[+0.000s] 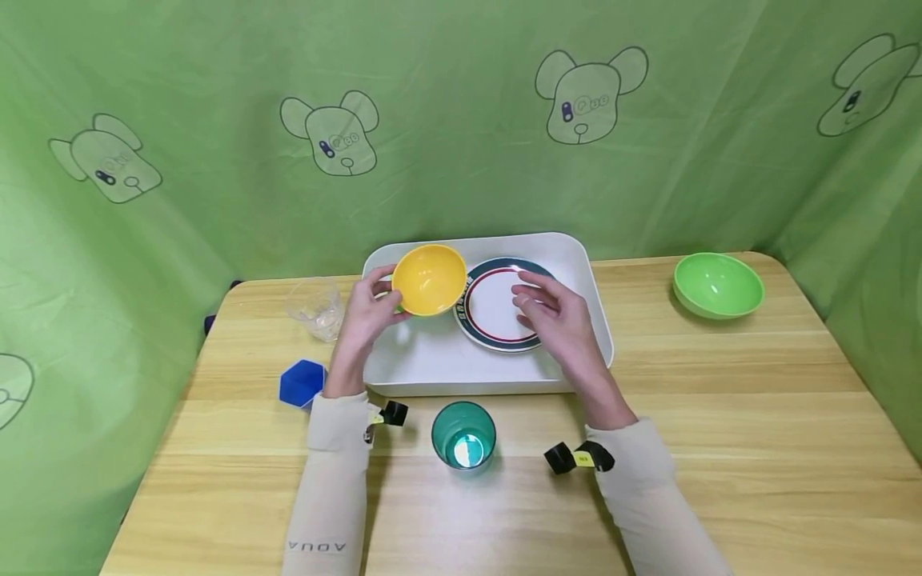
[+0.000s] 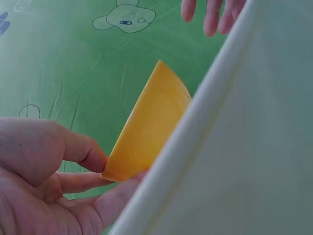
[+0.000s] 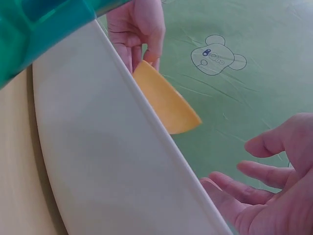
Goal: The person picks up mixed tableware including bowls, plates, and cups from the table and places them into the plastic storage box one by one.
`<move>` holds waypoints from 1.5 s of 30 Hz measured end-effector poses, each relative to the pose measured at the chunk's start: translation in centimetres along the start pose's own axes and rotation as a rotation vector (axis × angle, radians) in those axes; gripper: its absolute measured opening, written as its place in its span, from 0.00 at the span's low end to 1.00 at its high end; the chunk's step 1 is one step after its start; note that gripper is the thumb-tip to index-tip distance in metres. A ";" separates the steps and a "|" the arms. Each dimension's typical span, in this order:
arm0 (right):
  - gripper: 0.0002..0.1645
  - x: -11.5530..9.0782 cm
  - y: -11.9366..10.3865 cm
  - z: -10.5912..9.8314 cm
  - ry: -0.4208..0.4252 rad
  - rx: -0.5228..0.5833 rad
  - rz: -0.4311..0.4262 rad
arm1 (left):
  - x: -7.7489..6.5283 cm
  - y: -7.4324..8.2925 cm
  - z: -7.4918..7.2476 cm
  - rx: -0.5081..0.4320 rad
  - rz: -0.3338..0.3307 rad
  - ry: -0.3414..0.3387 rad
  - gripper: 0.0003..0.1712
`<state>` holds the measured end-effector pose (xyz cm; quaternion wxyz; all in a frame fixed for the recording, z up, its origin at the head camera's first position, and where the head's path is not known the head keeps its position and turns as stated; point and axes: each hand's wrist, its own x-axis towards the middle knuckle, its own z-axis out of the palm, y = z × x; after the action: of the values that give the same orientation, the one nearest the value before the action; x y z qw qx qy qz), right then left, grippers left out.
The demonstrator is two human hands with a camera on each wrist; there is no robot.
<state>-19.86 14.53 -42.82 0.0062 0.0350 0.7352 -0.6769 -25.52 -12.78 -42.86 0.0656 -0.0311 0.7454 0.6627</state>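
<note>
My left hand (image 1: 370, 308) pinches the left rim of a yellow bowl (image 1: 430, 280), thumb on the near side and fingers beneath. The bowl is tilted, its inside facing the head view, over the left part of a white tray (image 1: 410, 364). In the left wrist view the bowl (image 2: 146, 127) shows side-on, its base partly hidden by the tray wall. A white plate (image 1: 493, 308) with a dark green and red rim lies in the tray. Over the plate's right side hovers my right hand (image 1: 555, 316), fingers loosely bent and holding nothing.
A teal cup (image 1: 464, 436) stands in front of the tray. To the tray's left are a clear glass (image 1: 317, 312) and a blue hexagonal cup (image 1: 301, 384). A green bowl (image 1: 718, 286) sits at the table's back right. Green cloth (image 1: 461, 160) hangs behind the table.
</note>
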 end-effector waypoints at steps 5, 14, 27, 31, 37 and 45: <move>0.26 0.0 -0.3 -0.7 0.028 0.018 0.002 | 0.2 -0.2 -0.2 0.020 -0.003 0.056 0.32; 0.26 0.1 -0.8 -1.9 0.072 0.050 0.017 | 0.5 -0.7 -0.5 0.122 0.030 0.108 0.29; 0.26 0.0 -0.8 -2.5 0.089 0.061 0.025 | 0.4 -1.0 -0.5 0.289 0.067 0.161 0.27; 0.26 0.1 -0.8 -2.7 0.096 0.064 0.030 | 0.4 -1.1 -0.4 0.293 0.082 0.167 0.28; 0.26 0.3 -0.9 -3.2 0.105 0.092 0.038 | 0.3 -1.0 -0.1 0.320 0.095 0.162 0.28; 0.27 0.4 -0.9 -4.0 0.134 0.149 0.038 | 0.4 -0.9 0.2 0.425 0.088 0.162 0.29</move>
<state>-20.12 18.48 -41.61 -0.0327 0.0947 0.6807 -0.7257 -25.80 -12.64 -43.85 -0.0184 -0.0371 0.8717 0.4884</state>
